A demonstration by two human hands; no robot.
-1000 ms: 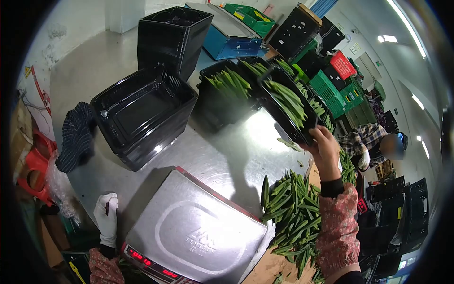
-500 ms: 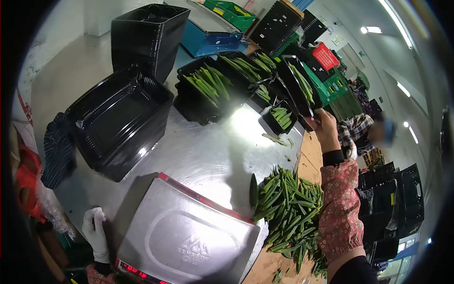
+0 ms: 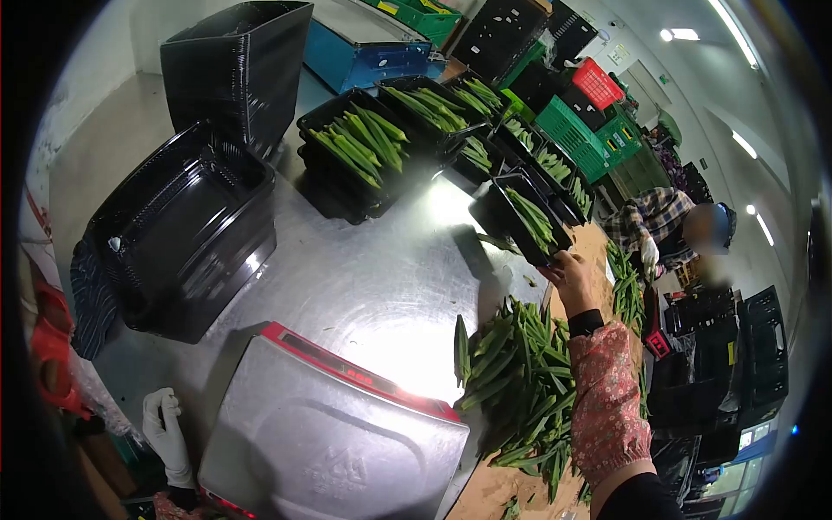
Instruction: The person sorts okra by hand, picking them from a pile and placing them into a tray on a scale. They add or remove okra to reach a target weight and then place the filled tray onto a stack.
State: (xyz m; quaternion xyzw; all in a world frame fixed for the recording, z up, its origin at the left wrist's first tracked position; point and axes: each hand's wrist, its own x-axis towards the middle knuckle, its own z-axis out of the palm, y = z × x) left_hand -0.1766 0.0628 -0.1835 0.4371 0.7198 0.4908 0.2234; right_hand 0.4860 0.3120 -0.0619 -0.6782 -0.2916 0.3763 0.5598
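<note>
My bare right hand (image 3: 572,282) grips the near end of a black tray (image 3: 501,227) holding green okra pods, just in front of other filled trays (image 3: 555,165). Below that hand lies a loose pile of okra (image 3: 520,381) at the table's right edge. A metal-topped scale (image 3: 338,433) with a red rim stands at the front. To its left is my white-gloved left hand (image 3: 166,433), raised with its fingers curled; whether anything is in them is too small to tell.
Stacks of empty black trays (image 3: 186,234) stand at the left and back left (image 3: 238,78). A stack with okra (image 3: 347,156) stands behind the scale. A co-worker in a plaid shirt (image 3: 654,217) stands at the right, near green crates (image 3: 576,139).
My right hand has lowered the okra tray towards the table and slightly left, uncovering trays behind it. The view has shifted a little; the co-worker's gloved hand shows over more okra.
</note>
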